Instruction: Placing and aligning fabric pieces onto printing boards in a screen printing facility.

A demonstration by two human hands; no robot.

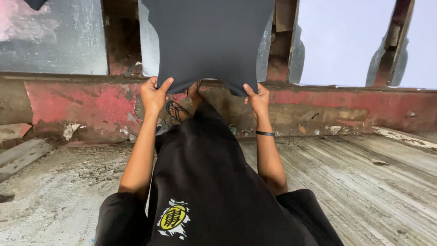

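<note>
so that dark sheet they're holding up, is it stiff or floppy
The dark sheet probably has some stiffness: it stands up flat above the left hand and right hand without drooping. Its bottom edge curves between the grips, so it likely flexes. It seems light, held only by its corners.

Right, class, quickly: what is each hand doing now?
Left hand: closed on the dark sheet, lower edge.
Right hand: closed on the same sheet.

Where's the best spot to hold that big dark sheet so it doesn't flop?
Probably its bottom edge, near the two corners, coming from below: the dark sheet stands upright, and the left hand and right hand pinch it there, spread apart.
</note>
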